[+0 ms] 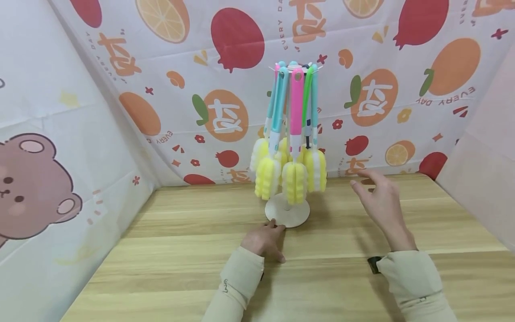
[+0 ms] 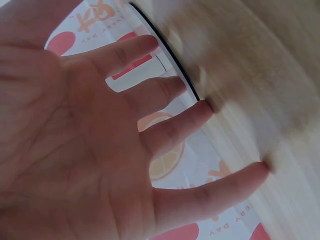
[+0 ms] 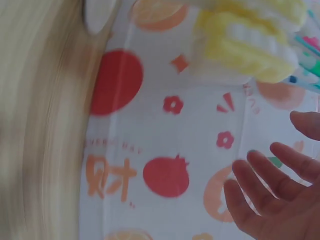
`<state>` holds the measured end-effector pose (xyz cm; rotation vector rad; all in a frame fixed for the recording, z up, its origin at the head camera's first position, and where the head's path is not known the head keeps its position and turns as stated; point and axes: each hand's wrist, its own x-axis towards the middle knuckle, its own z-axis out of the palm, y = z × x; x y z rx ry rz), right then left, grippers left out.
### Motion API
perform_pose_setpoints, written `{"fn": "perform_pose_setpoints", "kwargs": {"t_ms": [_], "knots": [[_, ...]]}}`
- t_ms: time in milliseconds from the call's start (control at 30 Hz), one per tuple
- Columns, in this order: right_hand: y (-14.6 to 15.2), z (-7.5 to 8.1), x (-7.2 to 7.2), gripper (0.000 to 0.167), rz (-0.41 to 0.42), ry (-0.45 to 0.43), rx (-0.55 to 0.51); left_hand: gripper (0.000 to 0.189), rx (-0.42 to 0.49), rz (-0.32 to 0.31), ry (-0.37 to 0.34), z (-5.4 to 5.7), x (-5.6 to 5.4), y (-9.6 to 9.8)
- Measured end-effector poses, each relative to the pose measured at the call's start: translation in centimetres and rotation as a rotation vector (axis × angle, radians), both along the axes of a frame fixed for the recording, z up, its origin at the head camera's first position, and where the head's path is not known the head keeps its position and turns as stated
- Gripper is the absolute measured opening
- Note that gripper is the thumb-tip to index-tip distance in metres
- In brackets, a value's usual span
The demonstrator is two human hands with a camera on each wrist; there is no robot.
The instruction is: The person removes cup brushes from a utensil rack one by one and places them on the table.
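Observation:
A white stand with a round base (image 1: 295, 218) rises from the table, and several sponge brushes hang from its top. Their handles are blue, green, dark and pink, like the pink-handled brush (image 1: 297, 103) at the front; the heads are yellow and white sponge (image 1: 295, 183). My left hand (image 1: 263, 240) touches the front edge of the base with its fingertips, fingers spread and straight in the left wrist view. My right hand (image 1: 382, 203) is raised to the right of the stand, apart from the brushes, fingers loosely bent and holding nothing.
The wooden table (image 1: 181, 264) carries the stand near its back edge. A fruit-print cloth (image 1: 257, 103) hangs behind it, and another cloth with a bear print (image 1: 36, 188) covers the left side. A pale wall (image 1: 491, 156) closes the right.

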<state>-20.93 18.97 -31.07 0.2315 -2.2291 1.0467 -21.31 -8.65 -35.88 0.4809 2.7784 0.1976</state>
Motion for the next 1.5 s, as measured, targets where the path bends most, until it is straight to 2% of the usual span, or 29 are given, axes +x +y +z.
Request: {"fn": "perform_pose_setpoints", "kwargs": {"t_ms": [133, 333, 567, 767, 933, 1233, 1500], "knots": [[-0.3, 0.6, 0.3, 0.032, 0.064, -0.113, -0.093, 0.085, 0.008, 0.005, -0.001, 0.0, 0.0, -0.1], [-0.6, 1.4, 0.2, 0.036, 0.102, -0.180, -0.148, 0.085, -0.001, 0.013, -0.009, 0.0, 0.0, -0.2], [-0.5, 1.7, -0.2, 0.040, 0.205, -0.275, -0.264, 0.085, 0.004, -0.007, -0.014, -0.1, 0.0, 0.2], [-0.6, 1.8, -0.8, 0.040, 0.232, -0.281, -0.273, 0.085, 0.008, 0.005, -0.024, -0.2, 0.0, 0.4], [-0.7, 1.9, -1.3, 0.041, 0.220, -0.298, -0.243, 0.085, 0.004, -0.001, -0.030, -0.1, 0.0, 0.3], [-1.1, 3.2, -2.0, 0.042, 0.217, -0.305, -0.219, 0.086, 0.016, 0.018, -0.048, 0.4, -0.5, 0.1], [-1.2, 3.5, -2.3, 0.040, 0.213, -0.307, -0.212, 0.086, 0.037, 0.026, -0.066, -0.1, -0.2, 0.1]]}}
